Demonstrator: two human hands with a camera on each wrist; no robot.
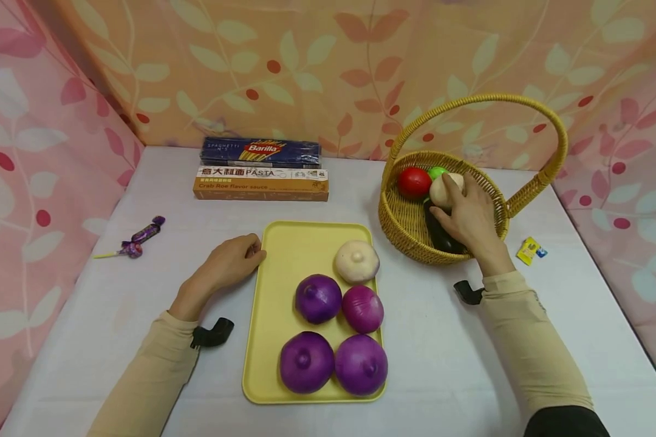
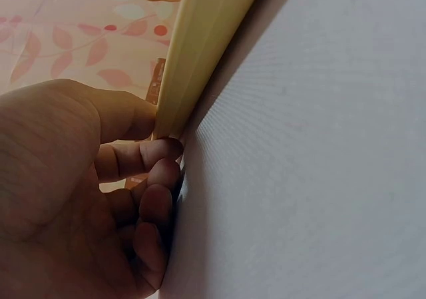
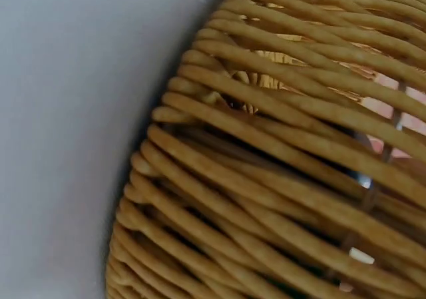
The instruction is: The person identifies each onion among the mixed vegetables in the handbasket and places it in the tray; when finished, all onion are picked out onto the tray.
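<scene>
My left hand (image 1: 225, 265) rests at the left edge of a yellow tray (image 1: 276, 261); in the left wrist view its thumb and index finger pinch the tray's rim (image 2: 190, 52). On the tray lie a white garlic bulb (image 1: 357, 262) and several purple onions (image 1: 318, 298). My right hand (image 1: 472, 212) reaches into a wicker basket (image 1: 396, 227), fingers and thumb around another white garlic bulb (image 1: 443, 189). Beside it are a red tomato (image 1: 414, 183), a green item (image 1: 437, 173) and a dark eggplant (image 1: 440, 233) under the thumb. The basket's woven side (image 3: 266, 146) hides this hand in the right wrist view.
A blue spaghetti box (image 1: 259, 153) and a brown pasta box (image 1: 260, 184) lie behind the tray. A lollipop (image 1: 133, 249) and a purple wrapped candy (image 1: 149, 232) lie at left, a yellow packet (image 1: 527, 250) at right. The basket's tall handle (image 1: 481, 98) arches over it.
</scene>
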